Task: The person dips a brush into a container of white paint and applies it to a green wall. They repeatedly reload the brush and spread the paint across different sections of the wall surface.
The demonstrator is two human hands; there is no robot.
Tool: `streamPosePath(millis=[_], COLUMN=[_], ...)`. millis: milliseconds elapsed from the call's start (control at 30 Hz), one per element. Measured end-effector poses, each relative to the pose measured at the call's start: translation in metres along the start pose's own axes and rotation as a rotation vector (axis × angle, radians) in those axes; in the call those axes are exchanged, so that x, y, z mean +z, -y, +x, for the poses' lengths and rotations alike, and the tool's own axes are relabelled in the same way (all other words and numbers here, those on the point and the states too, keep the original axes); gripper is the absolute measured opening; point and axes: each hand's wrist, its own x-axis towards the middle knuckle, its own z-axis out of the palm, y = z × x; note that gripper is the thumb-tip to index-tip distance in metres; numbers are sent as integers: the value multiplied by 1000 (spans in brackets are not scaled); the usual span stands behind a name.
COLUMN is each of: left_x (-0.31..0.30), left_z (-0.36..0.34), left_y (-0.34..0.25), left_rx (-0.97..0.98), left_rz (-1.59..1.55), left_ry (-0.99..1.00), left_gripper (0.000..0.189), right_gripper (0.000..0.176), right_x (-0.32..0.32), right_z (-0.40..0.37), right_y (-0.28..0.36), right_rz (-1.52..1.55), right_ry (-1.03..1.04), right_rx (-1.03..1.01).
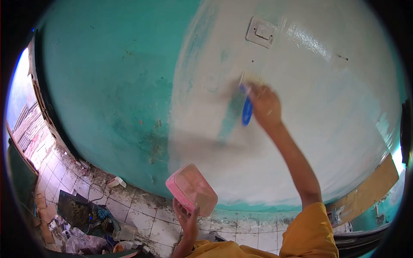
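Currently the blue-handled brush (247,107) is clamped in the right hand (266,105) against the wall (327,112), the switch plate (261,31) at its twelve o'clock; that could be smeared by an overlong upstroke. At seven o'clock the tilted pink tub (192,189) is gripped by the left hand (186,217); paint could be spilled onto the tiles (163,223).

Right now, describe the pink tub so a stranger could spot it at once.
Start at the big teal wall with its whitish patch. At that patch's lower left edge, the left hand holds up a tub. It is pink, boxy and plastic, unlike the blue-handled brush in the right hand.
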Motion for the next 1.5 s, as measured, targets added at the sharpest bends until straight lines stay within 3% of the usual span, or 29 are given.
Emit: streamPosePath(millis=[100,200,267,333,367,500,600,667,767,900,967,1100,1200,1267,1333,1433,1467,1500], left_x=[0,1,2,3,4,6,8,8,10,11,11,10,11,9,9,9,10,10], left_z=[0,3,5,6,7,12,17,20,21,24,25,25,24,26,28,29,29,29], left_y=[-6,-8,-6,-2,-1,0,3,1,-4,-5,-1,-3,-11,-16,-19,-21,-21,-21], left_rx=[-2,4,4,19,15,11,24,30,29,25,27,38,47,59,76,97,91,98], left_rz=[-15,-2,10,-3,-3,-11,-12,-10,-38,-15,7,3,-10,-29,-44,-66,-61,-67], left_ry=[-22,-33,-28,-18,-19,-10,-2,5,-12,-13,-6,-2,-32,-46,-106,-107,-109,-99], left_gripper=[84,85,86,86,86,85,86,86,87,86,86,86,87,87,87,87,87,87], right_gripper=[38,31,26,24,22,28,44,45,38,20,24,32,43,45,45,43,40,38], right_x=[1,-4,-16,-36,-39,-50,0,13,6,-27,-35,-28,10,26,30,24,26,25], right_z=[-46,-34,6,47,61,67,-6,-54,-70,1,38,51,-14,-72,-116,-114,-105,-89], right_y=[48,39,11,-16,-32,-36,1,36,58,17,-9,-22,16,59,96,104,92,75], right_rz=[250,385,214,170,102,78,-73,105,361,297,249,119,7,147,288,442,394,369], right_ry=[262,328,317,84,-92,-122,111,208,362,179,-78,-124,89,274,318,467,299,289], right_rx=[-29,22,158,206,105,174,35,-30,39,207,193,163,86,54,27,103,69,103])
